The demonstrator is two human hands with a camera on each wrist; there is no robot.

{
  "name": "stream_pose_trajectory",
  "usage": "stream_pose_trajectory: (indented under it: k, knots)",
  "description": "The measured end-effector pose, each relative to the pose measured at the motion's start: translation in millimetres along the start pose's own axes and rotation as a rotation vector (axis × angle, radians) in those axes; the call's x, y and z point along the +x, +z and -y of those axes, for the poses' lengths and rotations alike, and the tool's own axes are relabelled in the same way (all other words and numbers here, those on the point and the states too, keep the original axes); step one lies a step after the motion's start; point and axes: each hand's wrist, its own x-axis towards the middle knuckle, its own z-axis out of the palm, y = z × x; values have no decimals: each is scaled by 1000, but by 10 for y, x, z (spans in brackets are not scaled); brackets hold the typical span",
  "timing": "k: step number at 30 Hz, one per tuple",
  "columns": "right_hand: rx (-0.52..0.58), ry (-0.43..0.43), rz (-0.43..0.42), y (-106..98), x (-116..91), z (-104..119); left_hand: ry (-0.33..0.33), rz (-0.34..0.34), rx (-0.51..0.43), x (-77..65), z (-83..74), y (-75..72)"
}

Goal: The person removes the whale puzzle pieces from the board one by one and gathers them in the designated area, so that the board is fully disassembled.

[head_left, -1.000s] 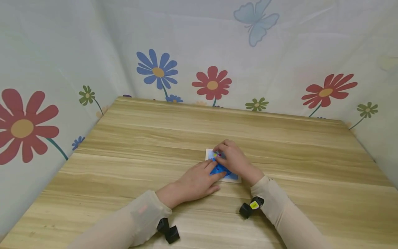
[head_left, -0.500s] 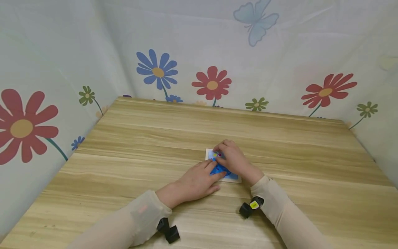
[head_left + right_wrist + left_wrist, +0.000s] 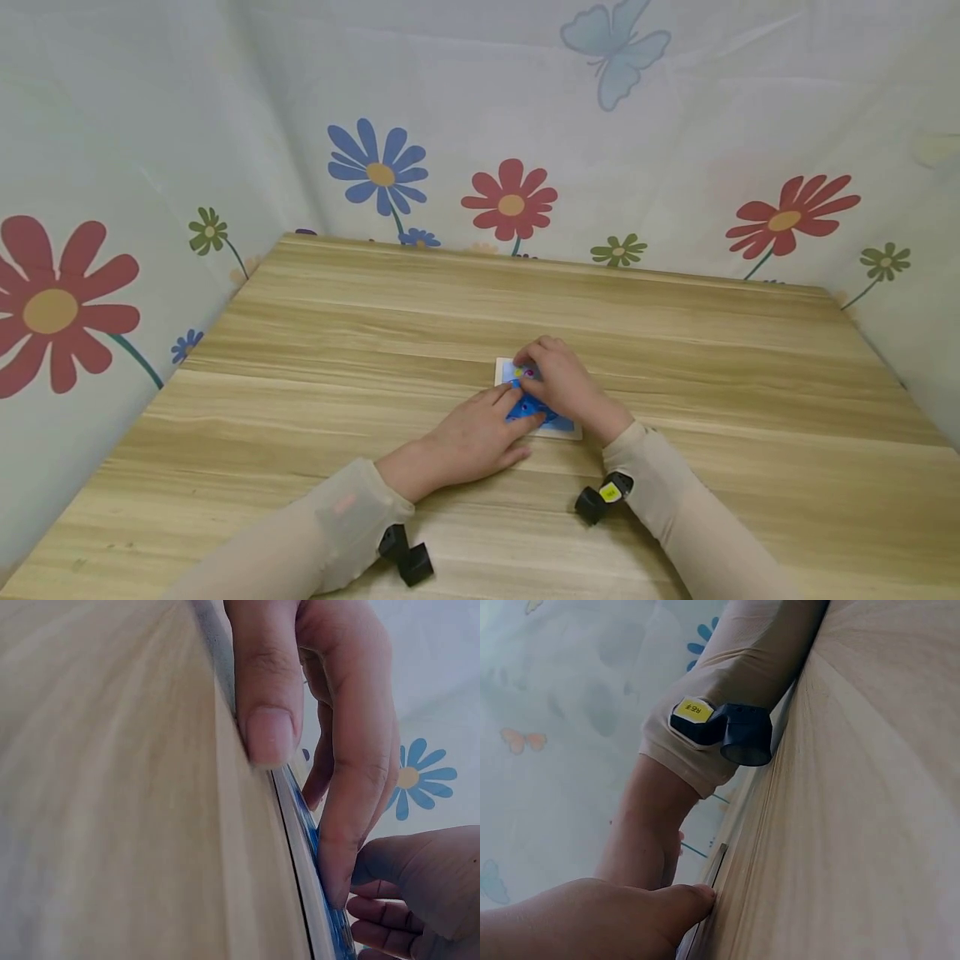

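Note:
A small flat board with a pale border and a blue picture lies on the table; the hands cover part of it. My left hand reaches in from the lower left, its extended fingers resting across the blue area. On the board's upper right, my right hand has its thumb and fingers gently bent and spread, the fingertips touching the surface. In the right wrist view, one fingertip presses on the blue face and the thumb is at the board's edge. The left thumb shows beside the edge in the left wrist view.
The wood-grain table extends around the board. Behind it hangs a white curtain printed with flowers and a butterfly. Black camera mounts are on the left wrist and right wrist, close above the tabletop.

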Motion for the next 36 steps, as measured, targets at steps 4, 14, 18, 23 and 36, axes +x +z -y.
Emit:
stream_pose_trajectory:
  k: [4, 14, 18, 23, 36]
  knots:
    - [2, 24, 0, -10, 2, 26, 5, -10, 11, -4, 0, -12]
    - [-34, 37, -12, -21, -13, 54, 6, -3, 10, 1, -5, -24]
    - [-40, 34, -10, -20, -11, 59, 4, 4, 5, 2, -3, -23]
    - [-15, 38, 0, -22, -13, 66, -1, 13, 2, 2, -5, -28]
    - [92, 27, 33, -33, -5, 21, 10, -2, -9, 0, -6, -49]
